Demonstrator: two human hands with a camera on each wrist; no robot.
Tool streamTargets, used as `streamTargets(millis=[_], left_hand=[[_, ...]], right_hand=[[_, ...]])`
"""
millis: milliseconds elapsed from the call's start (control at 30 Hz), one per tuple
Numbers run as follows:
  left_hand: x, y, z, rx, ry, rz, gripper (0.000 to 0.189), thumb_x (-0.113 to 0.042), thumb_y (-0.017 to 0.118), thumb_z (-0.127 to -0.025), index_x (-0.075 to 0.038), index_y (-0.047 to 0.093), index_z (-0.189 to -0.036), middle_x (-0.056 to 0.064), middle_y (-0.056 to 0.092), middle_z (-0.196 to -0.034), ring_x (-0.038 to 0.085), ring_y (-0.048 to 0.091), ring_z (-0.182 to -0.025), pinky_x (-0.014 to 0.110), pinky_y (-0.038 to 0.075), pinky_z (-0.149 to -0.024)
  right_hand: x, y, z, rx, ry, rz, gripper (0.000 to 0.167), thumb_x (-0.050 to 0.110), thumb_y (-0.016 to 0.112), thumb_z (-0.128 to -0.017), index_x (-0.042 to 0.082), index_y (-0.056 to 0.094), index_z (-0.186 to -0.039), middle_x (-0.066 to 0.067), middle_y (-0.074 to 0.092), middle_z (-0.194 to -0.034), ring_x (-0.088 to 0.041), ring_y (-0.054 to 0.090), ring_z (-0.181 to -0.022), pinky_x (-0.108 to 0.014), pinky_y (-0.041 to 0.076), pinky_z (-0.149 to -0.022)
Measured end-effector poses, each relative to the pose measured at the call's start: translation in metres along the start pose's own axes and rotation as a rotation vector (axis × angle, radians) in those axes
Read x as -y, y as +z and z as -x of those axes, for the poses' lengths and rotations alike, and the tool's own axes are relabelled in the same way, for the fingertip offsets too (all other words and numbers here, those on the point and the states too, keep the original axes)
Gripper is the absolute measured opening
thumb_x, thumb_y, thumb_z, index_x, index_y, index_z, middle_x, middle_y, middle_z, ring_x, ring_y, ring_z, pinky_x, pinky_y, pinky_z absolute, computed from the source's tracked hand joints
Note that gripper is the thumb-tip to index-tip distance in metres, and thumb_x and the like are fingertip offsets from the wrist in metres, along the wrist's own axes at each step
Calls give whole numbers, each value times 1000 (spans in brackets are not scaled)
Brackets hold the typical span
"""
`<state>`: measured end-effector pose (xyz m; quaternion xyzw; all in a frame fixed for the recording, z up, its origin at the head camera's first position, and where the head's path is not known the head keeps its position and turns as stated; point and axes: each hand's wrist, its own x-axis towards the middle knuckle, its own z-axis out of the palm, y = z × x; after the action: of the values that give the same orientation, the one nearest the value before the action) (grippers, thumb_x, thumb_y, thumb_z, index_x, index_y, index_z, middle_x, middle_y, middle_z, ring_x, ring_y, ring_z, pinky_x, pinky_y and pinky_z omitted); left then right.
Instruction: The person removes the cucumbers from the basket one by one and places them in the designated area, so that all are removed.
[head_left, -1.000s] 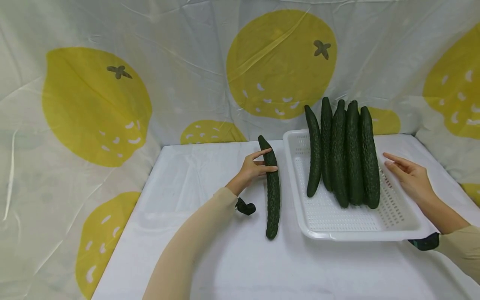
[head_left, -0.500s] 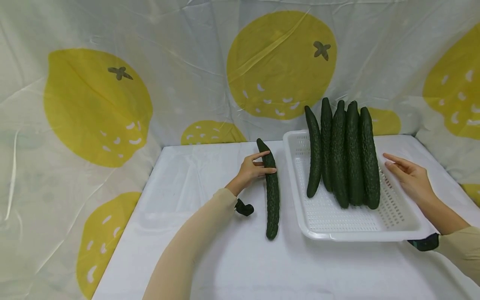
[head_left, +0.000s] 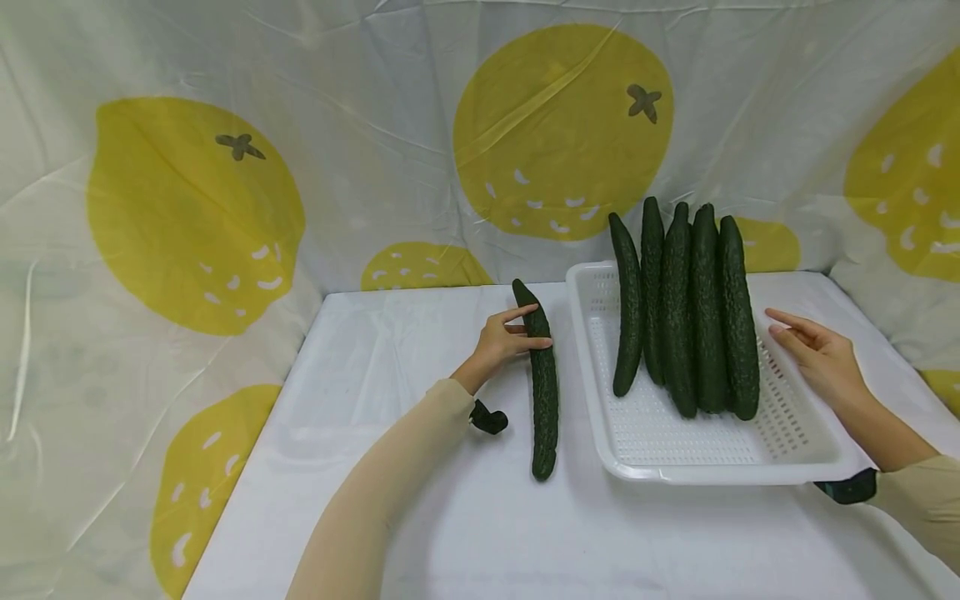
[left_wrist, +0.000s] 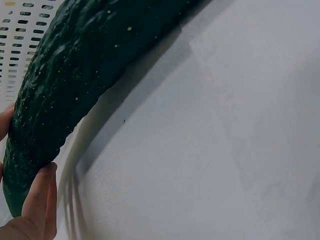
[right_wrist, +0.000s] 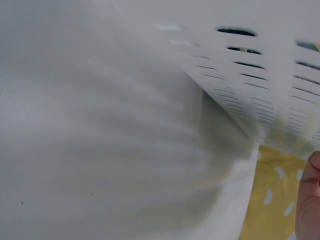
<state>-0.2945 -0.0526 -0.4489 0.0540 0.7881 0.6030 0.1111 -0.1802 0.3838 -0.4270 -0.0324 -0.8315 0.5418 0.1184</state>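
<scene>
My left hand [head_left: 497,342] pinches a long dark green cucumber [head_left: 545,408] near its far end, with the thumb and fingers on its sides. The cucumber stretches lengthwise toward me over the white cloth, left of a white plastic basket [head_left: 720,475]. In the left wrist view, the bumpy cucumber [left_wrist: 75,75] runs diagonally past the fingertips [left_wrist: 37,192]. Several more cucumbers [head_left: 678,325] lean side by side in the basket, their tops rising past its back rim. At the basket's right rim is my right hand [head_left: 825,362], index finger extended and thumb just below it.
A white cloth [head_left: 480,533] covers the table. Behind and at the sides hangs a pale curtain [head_left: 375,150] printed with large yellow lemons. The basket's slotted side wall [right_wrist: 260,92] fills the upper right of the right wrist view.
My left hand and the far end of its cucumber have shifted slightly left and toward me. The right hand, the basket and its cucumbers hold their places.
</scene>
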Motion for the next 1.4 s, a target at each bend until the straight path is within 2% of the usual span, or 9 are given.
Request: streamTargets(millis=[267,600,733,933,1167,1400], left_hand=[[4,1,0,-34,-22,-64,66,-24,92,-74,-33,66,-133,15,66,-123,24,61,-113,34,56,-86],[5,3,1,-82,-57,-128,63,-28,92,-73,-30,68,-132,13,70,-114,25,64,-106,38,55,-90],[5,4,2,-84,-44,-144,64,-27,92,-74,-28,68,-132,14,70,-114,25,65,-106,37,56,-88],[4,5,2,-99,17,-201,63,-26,92,-74,-21,68,-132,15,72,-111,22,68,-100,31,58,-79],[3,0,3,-101,28,-152,62,-24,93,-72,-16,70,-129,17,73,-106,18,72,-81,27,59,-67],[5,-4,6,-69,19,-137,64,-26,92,-74,-16,68,-132,17,73,-107,20,73,-74,29,59,-71]], right_hand=[[-1,0,0,-6,-5,-4,38,19,62,-101,26,63,-138,23,60,-81,3,43,-86,-7,35,-70],[-2,0,-1,-15,-23,9,37,19,63,-101,28,65,-136,21,60,-78,1,43,-83,-7,36,-66],[-2,0,-1,-14,-19,18,37,20,63,-101,27,64,-137,21,59,-77,1,43,-83,-9,34,-67],[-2,0,-1,-2,1,23,38,22,62,-101,27,62,-139,20,59,-76,1,42,-84,-12,32,-70],[0,-1,-1,-18,-21,40,37,23,63,-101,29,63,-138,22,58,-75,2,43,-83,-12,32,-69],[-2,0,-1,-10,-1,23,38,24,62,-101,28,62,-139,21,57,-76,3,42,-85,-11,32,-71]])
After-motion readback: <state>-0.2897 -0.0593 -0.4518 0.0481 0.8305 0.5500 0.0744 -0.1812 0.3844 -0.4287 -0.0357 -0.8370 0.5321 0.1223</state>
